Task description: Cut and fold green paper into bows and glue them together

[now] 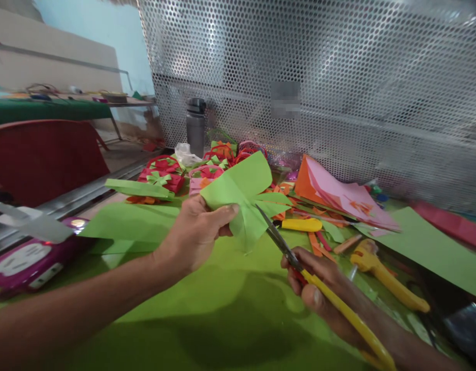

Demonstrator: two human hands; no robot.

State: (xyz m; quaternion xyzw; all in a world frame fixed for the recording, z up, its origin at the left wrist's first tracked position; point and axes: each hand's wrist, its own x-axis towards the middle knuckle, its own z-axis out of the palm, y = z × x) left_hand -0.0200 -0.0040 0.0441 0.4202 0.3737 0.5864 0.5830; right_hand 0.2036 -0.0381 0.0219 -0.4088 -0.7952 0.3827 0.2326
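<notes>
At far left, a purple device [40,257] marks the edge of the worktop [222,319], beside green sheets [133,221]; red bags [178,184] with bows, apparently finished, sit behind. At center, the left hand [199,226] pinches a green paper cutout [241,193] in midair, its right side split into petal-like strips, its upper part broad and seemingly uncut. The right hand [315,278] grips scissors [278,239], tips at the paper. Open room lies below the hands; scraps [315,245] and a yellow tool [394,283] crowd the right.

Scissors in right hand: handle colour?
The scissors handle is yellow, with some red near the blades; best seen in the head view.
</notes>
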